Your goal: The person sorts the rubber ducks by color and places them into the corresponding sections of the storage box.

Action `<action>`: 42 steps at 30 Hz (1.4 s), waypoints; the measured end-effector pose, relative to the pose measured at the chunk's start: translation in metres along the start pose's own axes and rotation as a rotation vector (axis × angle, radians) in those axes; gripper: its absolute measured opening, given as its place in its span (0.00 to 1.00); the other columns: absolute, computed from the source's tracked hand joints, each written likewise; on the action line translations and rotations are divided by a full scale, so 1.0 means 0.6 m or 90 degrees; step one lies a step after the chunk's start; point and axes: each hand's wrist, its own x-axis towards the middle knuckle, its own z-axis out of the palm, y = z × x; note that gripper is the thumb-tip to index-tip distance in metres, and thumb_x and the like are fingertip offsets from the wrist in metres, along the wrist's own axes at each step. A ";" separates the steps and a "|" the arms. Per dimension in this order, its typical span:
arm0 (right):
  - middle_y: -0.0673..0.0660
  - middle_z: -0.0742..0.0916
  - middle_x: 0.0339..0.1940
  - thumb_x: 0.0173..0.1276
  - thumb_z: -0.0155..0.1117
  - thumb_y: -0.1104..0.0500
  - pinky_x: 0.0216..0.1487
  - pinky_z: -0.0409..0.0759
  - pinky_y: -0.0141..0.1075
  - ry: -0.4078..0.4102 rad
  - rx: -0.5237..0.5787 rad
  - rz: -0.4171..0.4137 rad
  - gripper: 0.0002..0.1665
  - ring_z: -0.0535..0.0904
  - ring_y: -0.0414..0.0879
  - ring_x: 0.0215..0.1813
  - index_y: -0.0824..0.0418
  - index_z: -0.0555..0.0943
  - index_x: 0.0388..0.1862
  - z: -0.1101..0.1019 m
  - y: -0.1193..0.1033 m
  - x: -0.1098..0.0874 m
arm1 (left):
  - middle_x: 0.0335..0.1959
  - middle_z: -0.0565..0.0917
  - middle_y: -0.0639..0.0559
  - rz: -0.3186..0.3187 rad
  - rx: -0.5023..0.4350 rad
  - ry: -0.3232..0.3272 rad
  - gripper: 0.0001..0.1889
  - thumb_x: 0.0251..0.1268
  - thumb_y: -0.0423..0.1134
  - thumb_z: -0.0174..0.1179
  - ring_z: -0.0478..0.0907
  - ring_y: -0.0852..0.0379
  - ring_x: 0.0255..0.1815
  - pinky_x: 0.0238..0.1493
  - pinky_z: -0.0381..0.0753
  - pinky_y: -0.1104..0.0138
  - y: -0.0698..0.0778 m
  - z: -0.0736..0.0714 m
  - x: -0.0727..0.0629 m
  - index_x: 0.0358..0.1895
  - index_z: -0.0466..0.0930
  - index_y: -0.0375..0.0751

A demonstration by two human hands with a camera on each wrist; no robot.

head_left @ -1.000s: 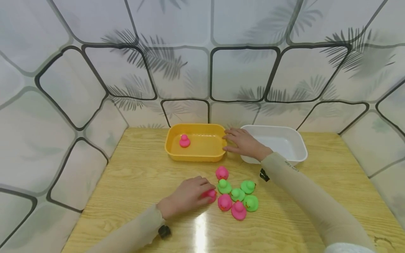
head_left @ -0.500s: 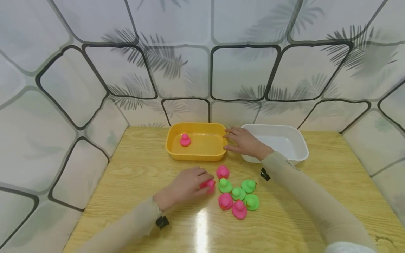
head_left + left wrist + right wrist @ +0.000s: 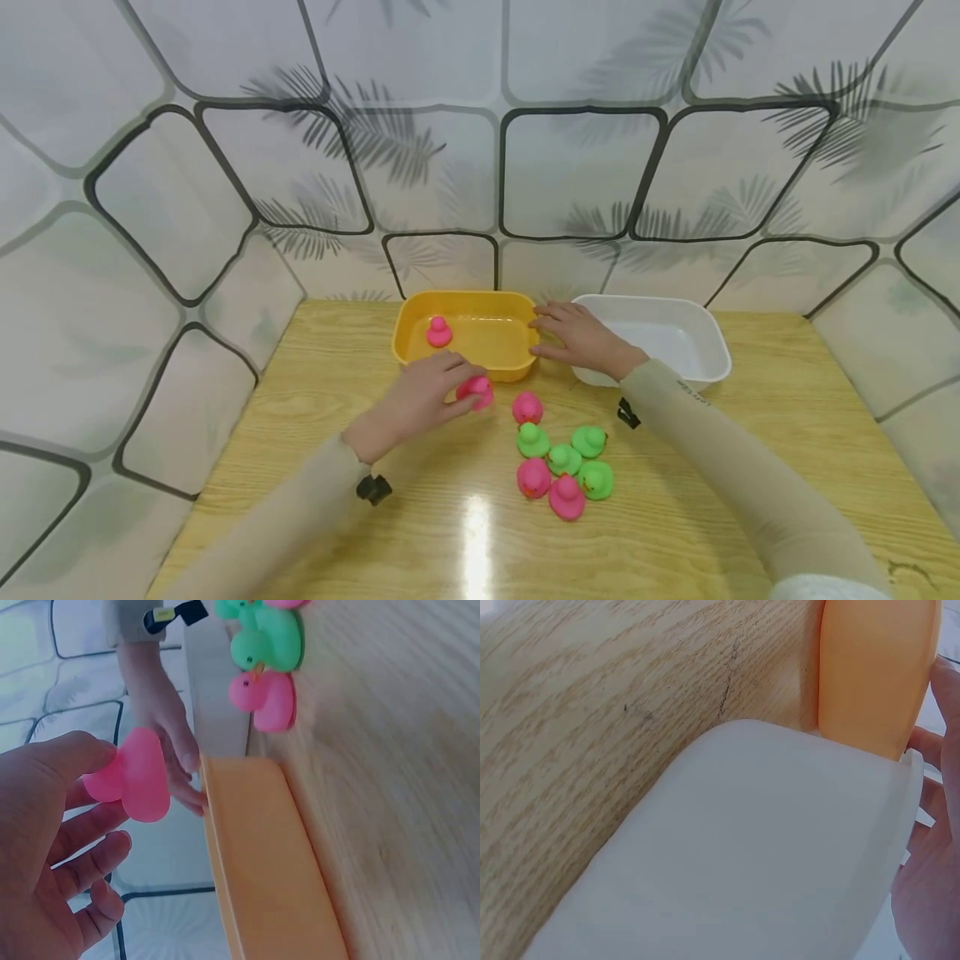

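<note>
A staged tabletop booth: wooden table (image 3: 675,517) enclosed by leaf-printed panels (image 3: 577,175).

The wooden worktop (image 3: 300,467) carries a yellow tub (image 3: 480,360), a white tub (image 3: 712,354) just right of it, and seven ducks (image 3: 562,467) in front of it.

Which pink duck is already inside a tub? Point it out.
The pink duck in the yellow tub; the other pink ducks are on the table or in the left hand.

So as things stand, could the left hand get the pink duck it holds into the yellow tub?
Probably yes. The left hand pinches the pink duck just short of the yellow tub, whose top is open; only one small duck sits inside.
</note>
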 end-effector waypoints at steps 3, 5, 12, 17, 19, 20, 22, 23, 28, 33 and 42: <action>0.67 0.76 0.74 0.75 0.66 0.43 0.76 0.60 0.63 0.001 0.002 0.000 0.31 0.66 0.67 0.77 0.63 0.80 0.66 -0.002 -0.001 0.000 | 0.46 0.88 0.51 -0.002 0.013 0.009 0.18 0.65 0.45 0.74 0.83 0.54 0.44 0.46 0.85 0.62 -0.015 -0.006 0.004 0.53 0.87 0.41; 0.67 0.76 0.74 0.75 0.66 0.43 0.76 0.60 0.63 0.000 0.006 0.002 0.31 0.66 0.67 0.77 0.63 0.80 0.67 -0.002 -0.001 0.000 | 0.45 0.88 0.51 -0.008 0.012 0.010 0.17 0.65 0.44 0.75 0.83 0.54 0.43 0.43 0.86 0.62 -0.023 -0.010 0.008 0.53 0.87 0.41; 0.67 0.75 0.75 0.75 0.66 0.43 0.77 0.59 0.62 -0.010 0.005 0.010 0.32 0.65 0.67 0.77 0.63 0.80 0.68 -0.004 -0.003 0.000 | 0.44 0.85 0.49 -0.050 0.009 0.001 0.16 0.67 0.44 0.73 0.81 0.50 0.44 0.41 0.85 0.59 -0.046 -0.022 0.027 0.53 0.87 0.41; 0.67 0.75 0.75 0.76 0.65 0.43 0.77 0.60 0.63 -0.005 -0.001 0.004 0.32 0.66 0.67 0.77 0.63 0.79 0.67 -0.003 -0.002 0.000 | 0.43 0.85 0.49 -0.071 0.008 -0.001 0.15 0.68 0.44 0.72 0.81 0.49 0.44 0.42 0.85 0.57 -0.062 -0.027 0.046 0.52 0.87 0.41; 0.68 0.76 0.74 0.75 0.66 0.44 0.76 0.60 0.63 -0.001 -0.001 0.000 0.32 0.66 0.67 0.77 0.64 0.79 0.67 -0.003 -0.002 0.000 | 0.42 0.85 0.48 -0.073 0.006 -0.003 0.15 0.68 0.44 0.72 0.82 0.49 0.43 0.42 0.85 0.57 -0.069 -0.026 0.053 0.52 0.87 0.40; 0.68 0.76 0.74 0.75 0.66 0.44 0.76 0.60 0.63 0.001 -0.001 -0.002 0.32 0.67 0.68 0.76 0.64 0.79 0.67 -0.003 -0.002 -0.001 | 0.42 0.86 0.48 -0.075 0.006 -0.004 0.15 0.68 0.44 0.72 0.82 0.49 0.43 0.43 0.85 0.57 -0.072 -0.025 0.057 0.52 0.87 0.40; 0.68 0.76 0.74 0.75 0.66 0.44 0.76 0.60 0.63 0.002 0.002 -0.001 0.31 0.67 0.68 0.76 0.64 0.80 0.67 -0.003 -0.003 -0.001 | 0.42 0.86 0.47 -0.077 0.006 -0.008 0.15 0.69 0.44 0.71 0.82 0.48 0.43 0.44 0.85 0.56 -0.079 -0.023 0.064 0.52 0.87 0.39; 0.68 0.76 0.74 0.75 0.66 0.44 0.76 0.60 0.63 0.002 0.003 -0.001 0.31 0.67 0.68 0.76 0.64 0.80 0.67 -0.003 -0.003 -0.001 | 0.43 0.86 0.47 -0.081 0.010 -0.011 0.15 0.69 0.44 0.70 0.82 0.48 0.43 0.44 0.85 0.56 -0.082 -0.022 0.066 0.52 0.87 0.39; 0.67 0.75 0.74 0.76 0.65 0.43 0.76 0.60 0.63 -0.004 0.006 0.004 0.31 0.66 0.67 0.77 0.64 0.79 0.67 -0.003 -0.005 -0.002 | 0.45 0.87 0.47 -0.096 0.024 -0.024 0.15 0.71 0.45 0.69 0.83 0.47 0.45 0.47 0.85 0.55 -0.096 -0.017 0.078 0.53 0.87 0.40; 0.68 0.75 0.74 0.76 0.65 0.44 0.76 0.60 0.63 -0.004 0.007 0.005 0.31 0.66 0.67 0.77 0.64 0.79 0.67 -0.005 -0.007 -0.003 | 0.46 0.88 0.47 -0.108 0.020 -0.032 0.14 0.71 0.44 0.69 0.83 0.47 0.46 0.50 0.84 0.55 -0.108 -0.014 0.088 0.51 0.87 0.40; 0.68 0.75 0.74 0.76 0.64 0.44 0.76 0.60 0.64 -0.010 0.009 0.006 0.32 0.66 0.68 0.77 0.64 0.79 0.68 -0.008 -0.009 -0.004 | 0.45 0.87 0.48 -0.161 0.021 -0.065 0.15 0.73 0.47 0.67 0.81 0.48 0.44 0.46 0.84 0.54 -0.126 -0.011 0.097 0.53 0.87 0.41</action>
